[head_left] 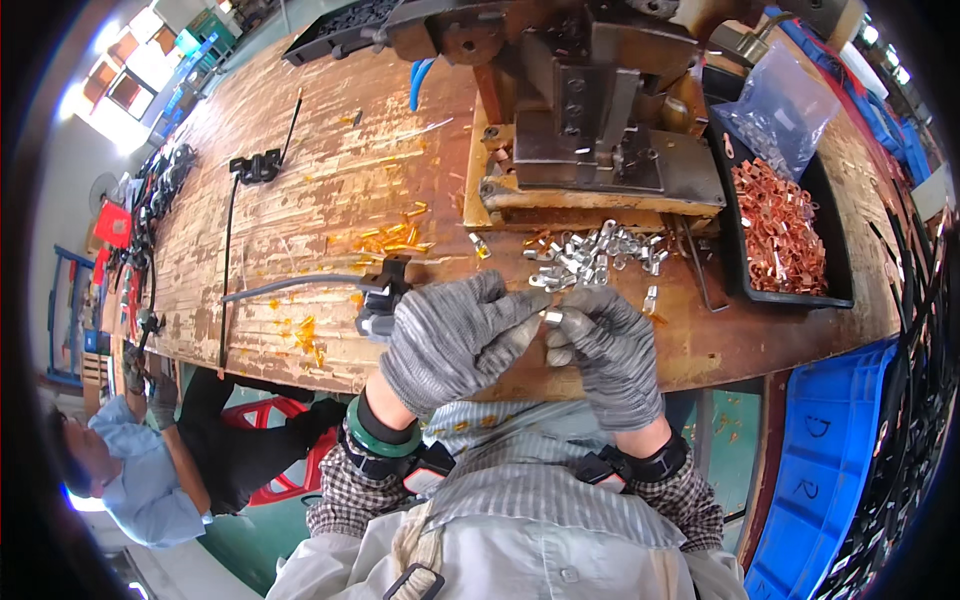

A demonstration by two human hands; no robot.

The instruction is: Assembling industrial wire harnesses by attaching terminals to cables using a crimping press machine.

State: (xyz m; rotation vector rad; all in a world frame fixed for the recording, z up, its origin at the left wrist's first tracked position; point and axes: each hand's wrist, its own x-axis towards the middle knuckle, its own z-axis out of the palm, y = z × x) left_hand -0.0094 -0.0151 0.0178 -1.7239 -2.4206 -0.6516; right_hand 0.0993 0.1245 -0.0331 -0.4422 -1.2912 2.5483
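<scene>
Both of my hands wear grey knitted gloves and meet just in front of the table's near edge. My right hand pinches a small silver metal terminal between thumb and fingers. My left hand is closed, its fingertips touching near the terminal's left end; what they grip is too small to make out. Beyond my hands lies a loose heap of silver terminals. One terminal with a yellow sleeve lies left of the heap, and another silver terminal lies right of my right hand.
A metal press stands at the back. Right of it, a black tray holds copper terminals and a plastic bag. Amber sleeves and a black cable connector lie left. A blue crate is lower right; a person sits left.
</scene>
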